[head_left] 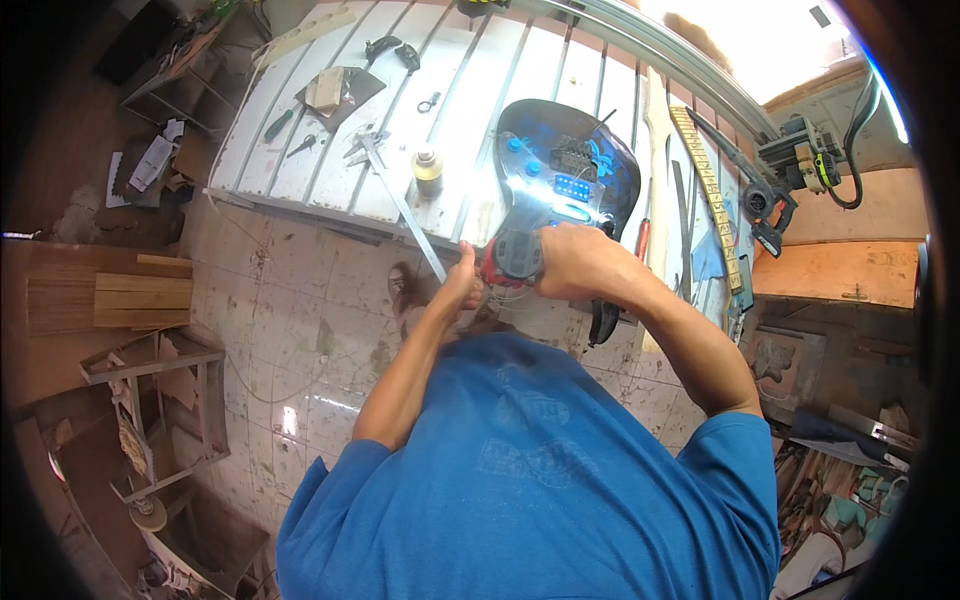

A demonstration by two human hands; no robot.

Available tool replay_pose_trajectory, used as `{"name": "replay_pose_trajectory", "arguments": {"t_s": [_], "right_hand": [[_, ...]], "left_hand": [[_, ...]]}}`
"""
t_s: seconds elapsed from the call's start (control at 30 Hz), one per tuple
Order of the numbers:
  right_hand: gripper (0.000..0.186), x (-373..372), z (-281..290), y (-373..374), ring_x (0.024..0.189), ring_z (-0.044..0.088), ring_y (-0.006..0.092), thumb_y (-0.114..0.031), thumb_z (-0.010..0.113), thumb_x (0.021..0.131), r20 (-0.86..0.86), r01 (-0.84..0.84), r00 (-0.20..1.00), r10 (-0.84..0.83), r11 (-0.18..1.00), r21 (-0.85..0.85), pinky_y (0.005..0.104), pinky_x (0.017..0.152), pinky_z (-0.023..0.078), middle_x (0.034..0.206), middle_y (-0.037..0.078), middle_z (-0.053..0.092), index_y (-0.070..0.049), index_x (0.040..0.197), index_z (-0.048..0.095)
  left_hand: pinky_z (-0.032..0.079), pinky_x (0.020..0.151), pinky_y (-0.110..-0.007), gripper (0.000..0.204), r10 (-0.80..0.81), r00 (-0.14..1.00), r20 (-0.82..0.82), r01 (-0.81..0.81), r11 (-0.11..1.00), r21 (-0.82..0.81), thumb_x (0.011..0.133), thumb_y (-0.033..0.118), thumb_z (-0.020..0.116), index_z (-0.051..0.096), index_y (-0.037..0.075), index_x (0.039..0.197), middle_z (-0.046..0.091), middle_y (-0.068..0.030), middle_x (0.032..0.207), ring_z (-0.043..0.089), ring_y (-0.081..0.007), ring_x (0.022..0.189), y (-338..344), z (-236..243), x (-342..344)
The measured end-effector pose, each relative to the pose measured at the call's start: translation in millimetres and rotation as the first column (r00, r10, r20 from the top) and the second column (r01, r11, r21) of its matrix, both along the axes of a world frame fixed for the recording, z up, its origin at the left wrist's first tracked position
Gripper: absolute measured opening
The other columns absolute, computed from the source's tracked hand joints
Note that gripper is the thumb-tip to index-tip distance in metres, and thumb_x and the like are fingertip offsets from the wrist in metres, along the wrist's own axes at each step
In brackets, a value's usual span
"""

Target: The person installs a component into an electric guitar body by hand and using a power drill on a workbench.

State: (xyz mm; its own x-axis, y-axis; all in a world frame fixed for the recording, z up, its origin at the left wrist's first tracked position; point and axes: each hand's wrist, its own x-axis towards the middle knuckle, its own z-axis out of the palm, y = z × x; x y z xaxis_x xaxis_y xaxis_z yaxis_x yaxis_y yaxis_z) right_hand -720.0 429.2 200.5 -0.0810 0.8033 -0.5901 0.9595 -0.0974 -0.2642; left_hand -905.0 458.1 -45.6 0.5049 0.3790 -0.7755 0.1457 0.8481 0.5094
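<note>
My right hand is wrapped round a red and grey power drill at the table's near edge. A dark blue electric guitar body lies just beyond it, with bright light on its blue-lit middle. My left hand is beside the drill, thumb up and fingers curled; what they hold, if anything, is hidden. A long metal caliper lies on the table, its beam reaching over the edge close to my left hand. A yellowish bottle stands between caliper and guitar.
The white slatted table carries a green screwdriver, a wood block and a black object. Right of the guitar lie a red-handled tool, a pale neck-shaped strip, a fretboard-like strip and a black power tool.
</note>
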Motion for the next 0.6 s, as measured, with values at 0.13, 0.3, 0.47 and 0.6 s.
{"name": "replay_pose_trajectory", "arguments": {"t_s": [0.13,0.3,0.47,0.6], "right_hand": [[0.033,0,4,0,0.091,0.072,0.0438,-0.012,0.069,0.070,-0.018,0.009,1.000,-0.009,1.000,-0.002,0.0487,0.083,0.058,0.090,0.028,0.072,0.004,0.099,0.072],[0.031,5,-2,-2,0.090,0.072,0.0443,-0.012,0.069,0.070,-0.029,0.008,1.000,-0.008,1.000,0.018,0.0481,0.081,0.058,0.089,0.029,0.072,0.004,0.097,0.072],[0.027,3,9,-2,0.084,0.073,0.0449,-0.013,0.068,0.072,-0.060,0.004,0.998,0.000,0.997,0.073,0.0487,0.078,0.060,0.083,0.032,0.071,0.011,0.083,0.073],[0.029,12,2,-5,0.083,0.073,0.0443,-0.015,0.069,0.070,-0.097,0.005,0.995,0.004,0.996,0.092,0.0484,0.077,0.060,0.083,0.032,0.070,0.011,0.082,0.072]], "left_hand": [[0.018,0.038,-0.026,0.063,0.063,0.998,0.004,-0.063,0.997,-0.053,0.103,0.071,0.033,0.030,0.019,0.068,0.027,0.0066,0.058,0.024,-0.0059,0.043,0,10,0],[0.017,0.039,-0.026,0.043,0.103,0.993,-0.056,-0.103,0.995,-0.011,0.106,0.039,0.043,0.033,0.018,0.069,0.026,0.0069,0.059,0.021,-0.0060,0.044,-3,18,6],[0.020,0.040,-0.028,0.035,0.246,0.967,0.067,-0.242,0.968,-0.065,0.104,0.022,0.048,0.037,0.016,0.071,0.034,0.0056,0.061,0.026,-0.0079,0.045,-18,-34,3],[0.024,0.041,-0.026,0.029,0.169,0.985,0.014,-0.170,0.985,0.043,0.103,0.018,0.050,0.045,0.017,0.075,0.034,0.0074,0.059,0.030,-0.0076,0.044,-19,-32,9]]}}
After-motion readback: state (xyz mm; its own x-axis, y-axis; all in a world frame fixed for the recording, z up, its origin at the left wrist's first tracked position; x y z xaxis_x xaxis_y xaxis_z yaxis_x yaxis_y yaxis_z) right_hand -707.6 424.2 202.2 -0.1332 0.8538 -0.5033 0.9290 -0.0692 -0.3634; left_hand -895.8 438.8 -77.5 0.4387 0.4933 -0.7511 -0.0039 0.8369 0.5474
